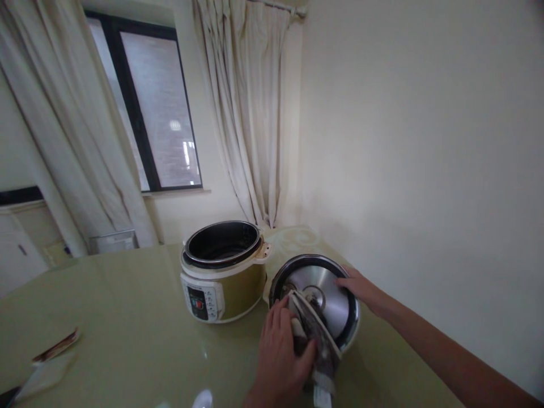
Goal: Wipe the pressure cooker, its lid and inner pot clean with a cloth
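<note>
My right hand (357, 288) grips the far right rim of a round pressure cooker lid (338, 309), thumb on its metal inner face. The lid is tilted with that brushed metal side and its dark sealing ring turned toward me. In my left hand (283, 345) is a bunched grey cloth (318, 334), pressed against the lower left of the lid. Part of the cloth hangs down over the lid's near edge. Just left of the lid stands the electric pressure cooker (242, 292), lidless, its dark inner pot (223, 243) showing at the top.
The glossy green table (140, 317) carries everything. At its left lies a small brown and white object (55, 345) that I cannot identify. A white rounded item (203, 399) shows at the bottom edge. A wall (416, 170) rises close on the right; curtains (242, 102) hang behind.
</note>
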